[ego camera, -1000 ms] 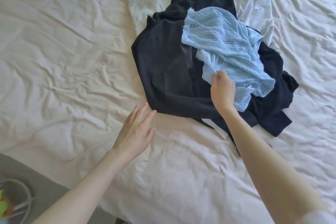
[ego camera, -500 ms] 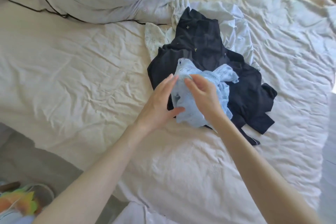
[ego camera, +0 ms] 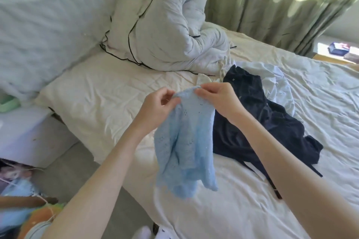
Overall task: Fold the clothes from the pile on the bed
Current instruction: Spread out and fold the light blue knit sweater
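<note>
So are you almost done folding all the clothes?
Not nearly. No folded clothes show anywhere on the bed. Right now the left hand and right hand pinch the top edge of the light blue knit top, holding it up off the bed, unfolded. Left to do: the dark navy garment and the white clothes under it lie crumpled in the pile.

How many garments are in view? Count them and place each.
4, maybe more hidden underneath: the light blue knit top hanging from both hands; the dark navy garment on the bed; a white garment beneath it; a cream lace piece at its far edge.
</note>
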The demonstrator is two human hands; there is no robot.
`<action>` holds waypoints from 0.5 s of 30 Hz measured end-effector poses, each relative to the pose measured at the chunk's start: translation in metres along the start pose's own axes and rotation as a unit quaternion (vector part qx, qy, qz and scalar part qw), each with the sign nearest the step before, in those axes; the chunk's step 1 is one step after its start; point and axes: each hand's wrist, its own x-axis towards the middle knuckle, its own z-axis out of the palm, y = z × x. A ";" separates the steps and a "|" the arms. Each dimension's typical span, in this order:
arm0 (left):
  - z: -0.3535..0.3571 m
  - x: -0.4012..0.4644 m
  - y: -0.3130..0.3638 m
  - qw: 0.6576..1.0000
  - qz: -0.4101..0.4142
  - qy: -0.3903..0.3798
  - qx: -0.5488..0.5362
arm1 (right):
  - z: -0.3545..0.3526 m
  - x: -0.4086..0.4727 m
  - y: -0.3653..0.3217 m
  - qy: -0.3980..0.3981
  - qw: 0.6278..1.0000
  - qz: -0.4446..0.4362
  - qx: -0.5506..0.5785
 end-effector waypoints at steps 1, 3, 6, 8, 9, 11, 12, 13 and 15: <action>-0.011 -0.001 0.006 1.000 0.007 0.006 0.005 | 0.005 0.001 -0.003 -0.003 1.000 -0.009 -0.014; -0.030 -0.006 0.016 1.000 0.017 0.018 0.005 | 0.019 -0.002 -0.005 -0.023 1.000 -0.013 -0.009; -0.053 -0.016 0.024 0.999 0.024 0.048 -0.003 | 0.042 -0.012 0.005 -0.086 0.996 -0.007 0.017; -0.068 -0.024 0.029 0.997 0.026 0.066 -0.012 | 0.057 -0.015 0.015 -0.127 0.992 0.004 0.013; -0.075 -0.027 0.032 0.997 0.030 0.074 -0.016 | 0.065 -0.015 0.018 -0.141 0.990 0.009 0.000; -0.088 -0.034 0.037 0.995 0.040 0.091 -0.024 | 0.078 -0.012 0.024 -0.164 0.986 0.018 -0.036; -0.093 -0.037 0.039 0.994 0.045 0.099 -0.030 | 0.083 -0.011 0.028 -0.173 0.983 0.020 -0.057; -0.098 -0.040 0.041 0.992 0.050 0.108 -0.036 | 0.088 -0.009 0.032 -0.182 0.980 0.021 -0.077; -0.109 -0.046 0.045 0.989 0.062 0.126 -0.046 | 0.096 -0.006 0.040 -0.184 0.977 0.034 -0.101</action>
